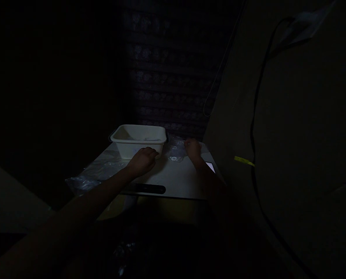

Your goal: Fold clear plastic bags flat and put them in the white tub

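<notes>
My left hand (143, 161) is closed, with its fingers curled, just in front of a white plastic basin (126, 149). What it holds, if anything, is hidden. To the right of the basin, my right hand (193, 149) pinches the edge of a clear plastic bag (176, 150) lying on the table. Some pale contents show low inside the basin, too dim to name. More clear plastic (84, 183) is spread at the table's left side, beyond my left forearm.
The small white table (175, 180) has a dark slot along its front edge. A phone with a lit screen (210, 167) lies by my right forearm. At right, a black cable (252, 128) with a yellow tag (242, 161) hangs along the wall. A dark patterned curtain (161, 77) hangs behind.
</notes>
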